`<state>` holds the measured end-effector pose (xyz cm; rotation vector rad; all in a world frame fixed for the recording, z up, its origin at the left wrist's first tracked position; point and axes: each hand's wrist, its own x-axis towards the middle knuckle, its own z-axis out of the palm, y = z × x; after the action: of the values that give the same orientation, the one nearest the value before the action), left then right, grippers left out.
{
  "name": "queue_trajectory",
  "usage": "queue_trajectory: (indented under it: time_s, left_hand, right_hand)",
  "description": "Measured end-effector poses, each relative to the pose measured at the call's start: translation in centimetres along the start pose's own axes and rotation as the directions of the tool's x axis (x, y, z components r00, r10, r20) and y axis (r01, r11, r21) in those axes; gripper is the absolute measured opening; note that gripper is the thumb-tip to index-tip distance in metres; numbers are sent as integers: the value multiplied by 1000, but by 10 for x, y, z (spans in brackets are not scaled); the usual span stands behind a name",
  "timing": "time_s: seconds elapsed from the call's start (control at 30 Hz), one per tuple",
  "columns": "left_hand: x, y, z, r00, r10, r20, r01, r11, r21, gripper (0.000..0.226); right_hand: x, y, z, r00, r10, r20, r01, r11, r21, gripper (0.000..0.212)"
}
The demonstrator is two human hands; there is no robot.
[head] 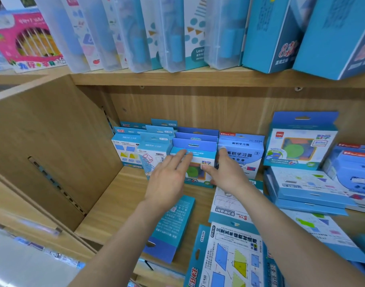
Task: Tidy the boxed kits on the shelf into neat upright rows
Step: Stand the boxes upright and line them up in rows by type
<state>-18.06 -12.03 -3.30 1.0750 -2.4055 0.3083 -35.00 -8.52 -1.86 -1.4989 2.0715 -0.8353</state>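
Squaring of the front boxed kit is in hand — left hand flat-fingered on its top, right hand pinching its right edge. Next it wants a push back, flush and upright. Three such boxes stand in file beyond the fingertips; three flat kits lie under the forearms.

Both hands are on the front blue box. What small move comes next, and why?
Probably the left hand and right hand ease the green-circle box back, flush against the matching boxes behind it: it heads that row, and flat kits lie waiting in front.
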Motion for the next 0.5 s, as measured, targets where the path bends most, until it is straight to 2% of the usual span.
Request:
queue_trajectory:
  time_s: [0.07,0.17,0.27,0.33,0.4,0.5]
  left_hand:
    - [1,5,2,998,-54,35,53,998,39,77]
    - [6,10,2,991,-100,90,94,994,62,76]
    - [9,11,-2,978,-124,168,120,992,35,74]
    - [7,13,-11,969,-137,204,152,987,-59,71]
    - [0,20,-28,971,-132,199,170,968,-186,68]
    - [-27,44,-57,964,-137,228,226,872,-434,53]
  right_hand:
    - [0,4,-3,999,13,31,-12,1000,-28,33]
    - [-3,9,-10,995,37,95,-37,999,-2,17]
    - [-17,5,-26,986,4,165,4,999,-51,29]
    - [-36,0,-43,989,-40,145,50,997,-66,36]
    - [-61,-1,-63,992,-96,80,96,995,7,34]
    - [-114,8,-89,983,-181,36,175,977,122,25]
